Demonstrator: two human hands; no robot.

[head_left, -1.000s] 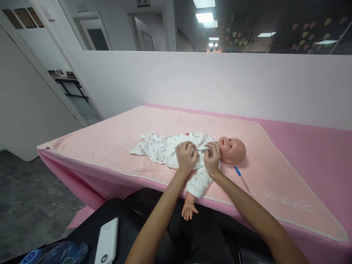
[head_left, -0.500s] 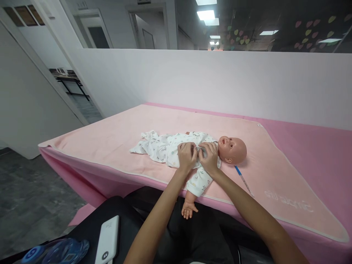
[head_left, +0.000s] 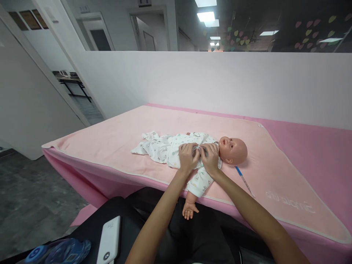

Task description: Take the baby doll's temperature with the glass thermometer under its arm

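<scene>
A baby doll lies on its back, head to the right, dressed in a white printed outfit. My left hand is over the doll's chest with its fingers closed on a thin white tie string of the outfit. Right beside it, my right hand pinches the same white string near the collar. The fingertips almost meet, and part of the string is hidden by them. The doll's near arm, in its sleeve, hangs past the table edge with the bare hand palm up.
A pale pink blanket covers the table over a darker pink cloth. A blue-capped pen-like stick lies near the doll's head. On a black surface at lower left are a white power bank and a plastic bottle.
Both hands stay at the doll's chest, with the fingers shifting slightly around the string. The whole view has moved a little; the doll lies as before.
</scene>
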